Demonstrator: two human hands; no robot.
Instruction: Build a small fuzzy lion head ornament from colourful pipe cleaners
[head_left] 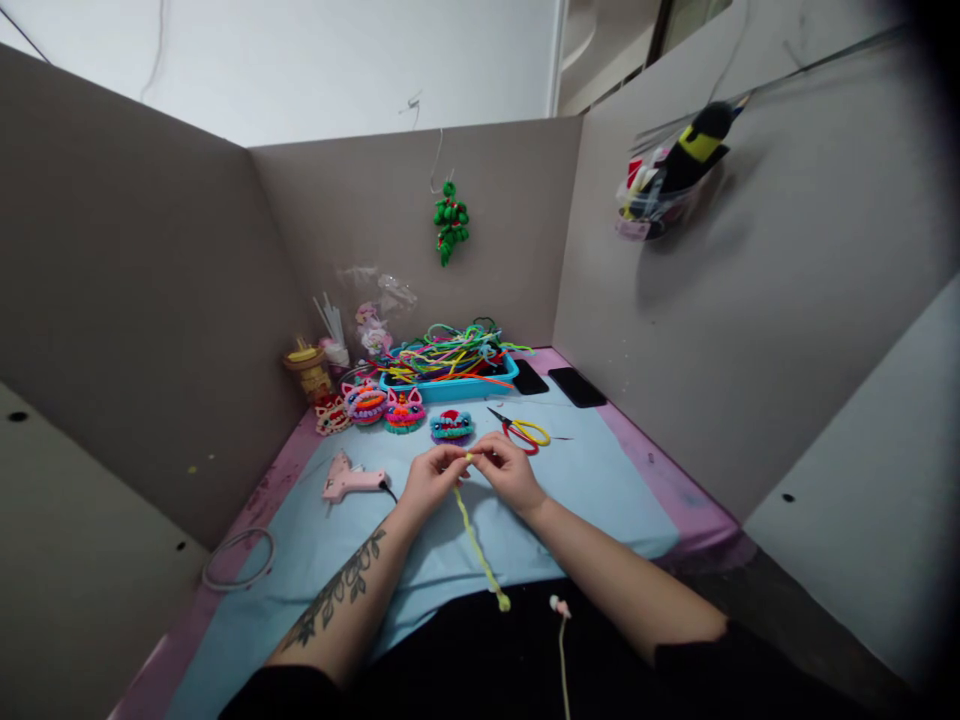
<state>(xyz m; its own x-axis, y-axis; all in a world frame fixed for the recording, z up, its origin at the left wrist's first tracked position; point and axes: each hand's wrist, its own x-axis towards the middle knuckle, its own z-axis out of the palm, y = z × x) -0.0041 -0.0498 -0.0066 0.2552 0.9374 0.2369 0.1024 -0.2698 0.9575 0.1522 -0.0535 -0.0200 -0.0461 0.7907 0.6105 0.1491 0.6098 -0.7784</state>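
Note:
My left hand and my right hand meet fingertip to fingertip above the light blue cloth. Both pinch one end of a yellow fuzzy strip, a bit of which shows between the fingertips. The strip hangs down toward my lap and ends in a small yellow knot. Just beyond my hands sits a teal and red fuzzy figure. Scissors with red and yellow handles lie beyond my right hand. To the left of my left hand, a pink glue gun rests on its side.
A blue tray full of colored fuzzy stems stands at the back, two black phones to its right. More fuzzy figures and a pot stand at back left. Grey panels enclose three sides. A cable loop lies at front left.

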